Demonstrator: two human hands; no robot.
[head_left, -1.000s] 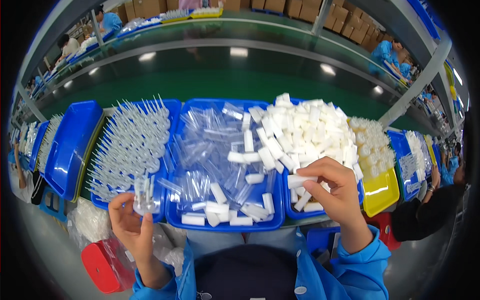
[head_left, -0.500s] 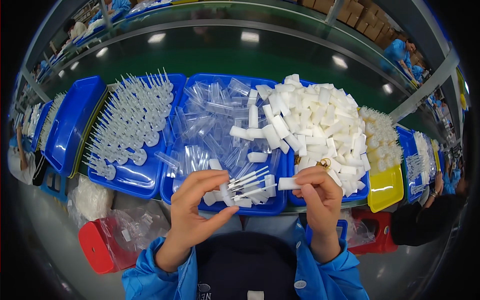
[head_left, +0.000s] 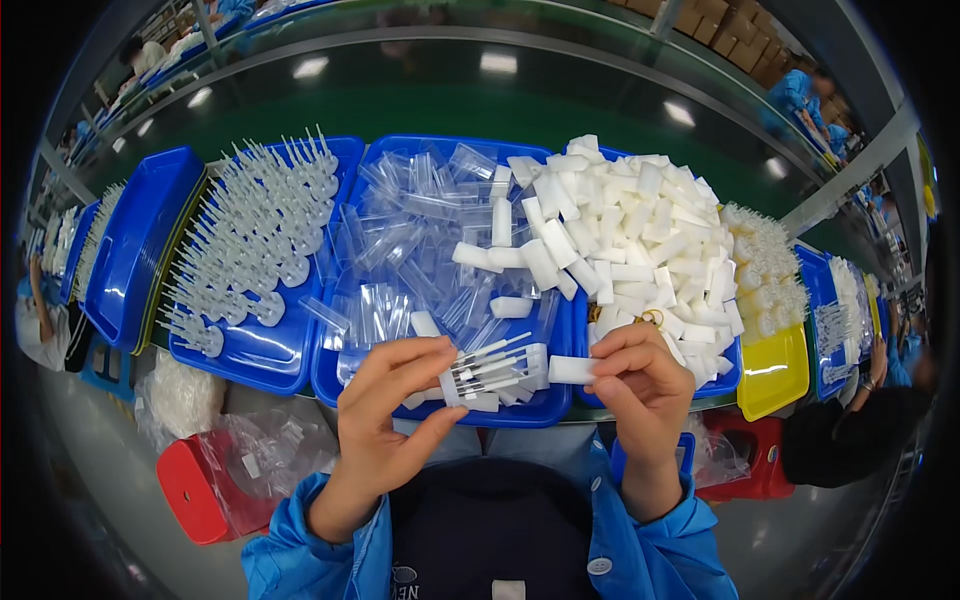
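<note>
My left hand (head_left: pixel 395 410) pinches the round white base of a pronged piece (head_left: pixel 490 368) between thumb and fingers. Its several thin white rods point to the right. Between the fingertips of my right hand (head_left: pixel 640 395) is a small white rectangular block (head_left: pixel 570 370), held level with the rod tips. A translucent piece shows by those tips; whether it is on the rods or in the tray behind, I cannot tell. Both hands are over the near edge of a blue tray (head_left: pixel 345 385) of clear plastic sleeves (head_left: pixel 415 240), some white blocks lying among them.
A heap of white blocks (head_left: pixel 640 230) fills the right blue tray. Pronged pieces (head_left: pixel 250 240) stand in the left blue tray (head_left: pixel 265 360), beside stacked trays (head_left: pixel 140 250). Further right is a yellow tray (head_left: pixel 775 375). Red stools (head_left: pixel 195 490) with plastic bags stand below; a green belt (head_left: pixel 420 95) runs behind.
The rods and the white block have come closer together. My left hand has turned the pronged piece slightly, and my right hand has shifted a little. Both hands keep their hold.
</note>
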